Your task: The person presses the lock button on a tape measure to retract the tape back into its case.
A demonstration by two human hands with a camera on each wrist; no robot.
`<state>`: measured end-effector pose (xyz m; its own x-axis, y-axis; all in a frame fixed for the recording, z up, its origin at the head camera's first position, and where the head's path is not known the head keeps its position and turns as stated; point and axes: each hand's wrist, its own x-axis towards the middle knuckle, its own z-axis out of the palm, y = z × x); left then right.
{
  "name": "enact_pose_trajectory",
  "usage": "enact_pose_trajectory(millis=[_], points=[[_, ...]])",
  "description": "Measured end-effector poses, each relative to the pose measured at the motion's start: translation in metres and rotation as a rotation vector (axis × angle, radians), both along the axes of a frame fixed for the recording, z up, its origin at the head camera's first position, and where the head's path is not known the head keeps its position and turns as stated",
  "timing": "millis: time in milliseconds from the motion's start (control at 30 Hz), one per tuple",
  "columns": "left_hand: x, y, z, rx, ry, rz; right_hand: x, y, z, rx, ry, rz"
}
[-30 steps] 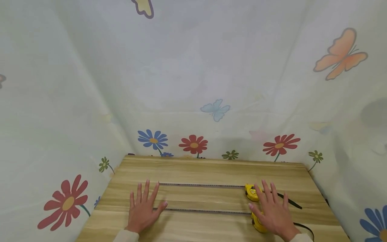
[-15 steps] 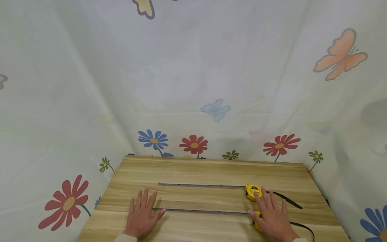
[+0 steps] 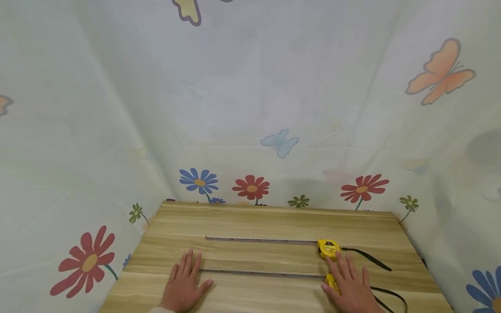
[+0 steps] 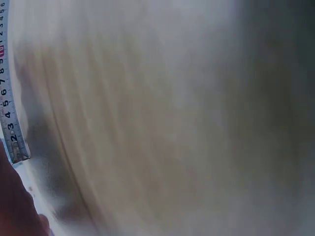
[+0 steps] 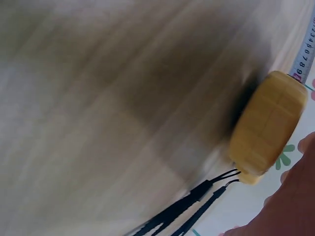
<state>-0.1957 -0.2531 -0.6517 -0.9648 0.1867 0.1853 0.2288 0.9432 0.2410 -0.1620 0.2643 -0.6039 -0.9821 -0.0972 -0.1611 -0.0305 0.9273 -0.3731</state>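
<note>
Two yellow tape measures lie on a wooden table, each with its blade drawn out leftward. The far tape measure [image 3: 328, 248] shows its whole case, just beyond my right fingertips. My right hand [image 3: 351, 287], fingers straight and spread, overlaps the near tape measure [image 3: 331, 281] and hides much of its case. At the other side, my left hand [image 3: 183, 284] is spread palm down by the hooked end of the near blade [image 3: 266, 274]. That blade's numbers [image 4: 6, 98] show in the left wrist view. From the right wrist, the near yellow case [image 5: 268, 128] appears edge-on.
Black wrist straps [image 3: 369, 256] trail rightward from both cases. The wood-grain tabletop [image 3: 250, 217] meets white cloth walls [image 3: 235, 87] printed with flowers and butterflies at its back and sides.
Both hands have drawn back a little toward the person, uncovering the far blade's end and the far case. The tape measures stay in place, while the near one's strap shows more.
</note>
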Motion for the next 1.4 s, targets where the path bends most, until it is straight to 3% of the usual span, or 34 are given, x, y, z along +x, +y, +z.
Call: enact_pose_trajectory(millis=[200,367,700,933,1000,1200,1400], points=[[0.000,-0.001,0.006,0.015,-0.085,-0.012,0.000,0.001,-0.003,0.025,-0.042,0.030],[-0.002,-0.006,0.009,0.018,-0.080,-0.018,-0.001,0.005,-0.004,0.033,-0.051,0.080],[-0.003,-0.014,0.012,0.025,-0.125,-0.031,-0.003,0.015,-0.006,0.020,0.044,0.235],[-0.006,-0.018,0.006,0.043,-0.151,-0.025,-0.011,0.012,0.001,-0.071,-0.085,0.171],[-0.006,-0.019,0.006,0.057,-0.151,-0.025,-0.013,0.013,0.002,-0.095,-0.093,0.184],[-0.005,-0.020,0.007,0.100,-0.111,-0.034,-0.013,0.017,0.007,-0.141,-0.102,0.196],[-0.005,-0.020,0.007,0.192,0.022,-0.060,-0.011,0.018,0.019,-0.174,-0.144,0.132]])
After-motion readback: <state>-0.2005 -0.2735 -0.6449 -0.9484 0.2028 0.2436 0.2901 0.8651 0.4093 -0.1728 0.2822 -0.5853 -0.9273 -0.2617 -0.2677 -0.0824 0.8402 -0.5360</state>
